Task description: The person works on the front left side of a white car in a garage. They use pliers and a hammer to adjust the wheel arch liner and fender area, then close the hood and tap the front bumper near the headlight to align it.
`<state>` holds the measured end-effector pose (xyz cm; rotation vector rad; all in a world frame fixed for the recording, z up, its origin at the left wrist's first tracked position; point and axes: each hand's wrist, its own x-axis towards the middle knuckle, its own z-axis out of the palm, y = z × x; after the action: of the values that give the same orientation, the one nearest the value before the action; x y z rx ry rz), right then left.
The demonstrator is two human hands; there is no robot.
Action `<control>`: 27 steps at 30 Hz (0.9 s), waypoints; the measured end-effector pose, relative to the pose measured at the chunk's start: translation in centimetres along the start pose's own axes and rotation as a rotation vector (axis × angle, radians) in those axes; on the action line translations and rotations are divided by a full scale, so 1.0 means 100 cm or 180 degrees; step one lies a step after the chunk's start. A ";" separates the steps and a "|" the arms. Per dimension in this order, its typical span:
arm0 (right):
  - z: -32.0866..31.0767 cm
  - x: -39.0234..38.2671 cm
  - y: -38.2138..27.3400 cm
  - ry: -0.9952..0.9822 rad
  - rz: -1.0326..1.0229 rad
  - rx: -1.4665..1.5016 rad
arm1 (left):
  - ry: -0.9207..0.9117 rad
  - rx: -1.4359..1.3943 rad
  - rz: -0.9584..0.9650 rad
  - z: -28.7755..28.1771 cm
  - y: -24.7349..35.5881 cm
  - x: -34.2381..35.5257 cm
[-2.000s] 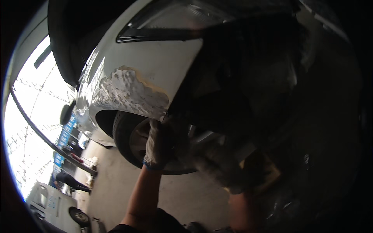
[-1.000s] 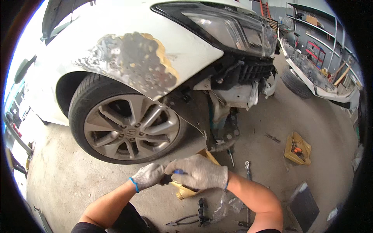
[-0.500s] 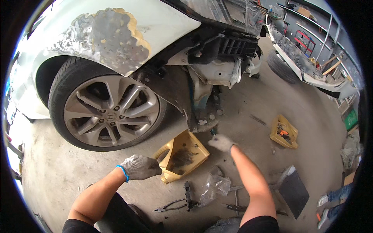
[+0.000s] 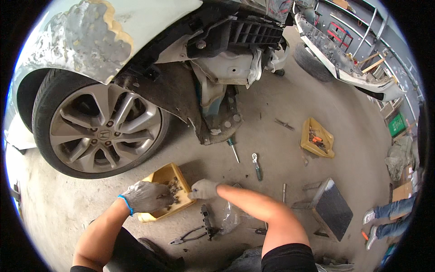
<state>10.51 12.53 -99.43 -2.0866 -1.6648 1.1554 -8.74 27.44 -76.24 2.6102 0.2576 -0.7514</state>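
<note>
A yellow tray [image 4: 159, 176] lies on the concrete floor below the car's wheel [image 4: 102, 131], with several small dark fasteners [image 4: 175, 187] in it. My left hand [image 4: 145, 197], in a grey glove with a blue cuff, lies over the tray's near side with its fingers curled among the fasteners. My right hand [image 4: 204, 189], also in a grey glove, has its fingertips pinched together at the tray's right rim. Whatever either hand grips is hidden by the gloves.
Around the tray lie a screwdriver [image 4: 232, 149], a ratchet [image 4: 257, 165], pliers [image 4: 190, 235] and a plastic bag [image 4: 231, 215]. To the right are a second yellow tray [image 4: 317, 138] and a low stool [image 4: 333, 208]. Another person's legs [image 4: 389, 217] show at far right. The stripped car front [image 4: 235, 45] overhangs.
My right hand has come back from the floor near the ratchet to the tray's right rim. My left hand has moved onto the tray. The view has tilted further down.
</note>
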 end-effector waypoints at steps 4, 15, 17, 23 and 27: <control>-0.033 0.017 0.088 0.1021 0.0553 -0.0390 | 0.0178 -0.0065 -0.0021 -0.005 0.001 -0.015; -0.106 0.071 0.203 0.2105 0.2210 -0.0112 | 0.0036 -0.0370 -0.0862 0.008 0.023 -0.076; -0.099 0.078 0.203 0.2239 0.2138 -0.0113 | -0.0053 -0.0351 -0.0979 0.008 0.026 -0.073; -0.050 0.039 0.131 0.1453 0.1831 -0.0394 | -0.0049 -0.0213 -0.0848 0.008 0.033 -0.050; -0.025 -0.042 0.053 0.0219 0.0959 0.0049 | -0.0273 -0.0134 -0.0621 0.000 0.050 -0.027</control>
<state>15.90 7.74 -99.20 -2.3977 -1.3387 1.1579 -9.57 22.81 -73.14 2.5307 0.5026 -0.9107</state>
